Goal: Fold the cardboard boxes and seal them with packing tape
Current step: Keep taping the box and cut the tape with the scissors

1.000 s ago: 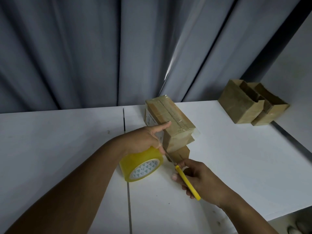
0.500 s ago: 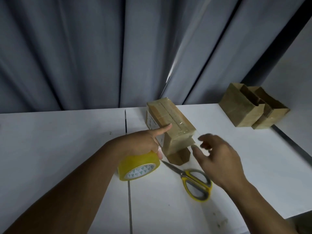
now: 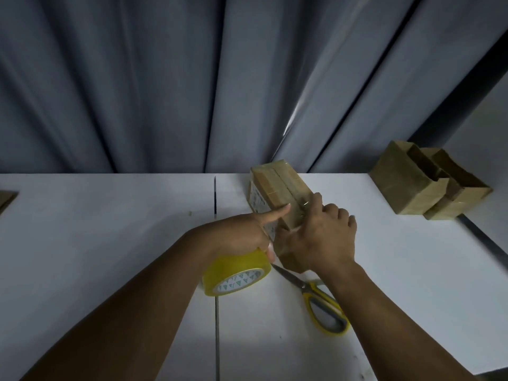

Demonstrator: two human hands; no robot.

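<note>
Your left hand (image 3: 242, 232) grips the yellow tape roll (image 3: 236, 273), forefinger touching the cardboard box (image 3: 277, 182) — which stands just right of the table seam (image 3: 215, 193). Your right hand (image 3: 321, 237) cups the box's near end. It is probably light, stiff and tape-slick — hold it by the side walls.

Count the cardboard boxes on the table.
3. Taped box at centre; left open box and right open box side by side, far right. Brown piece at the left edge may be another.
</note>
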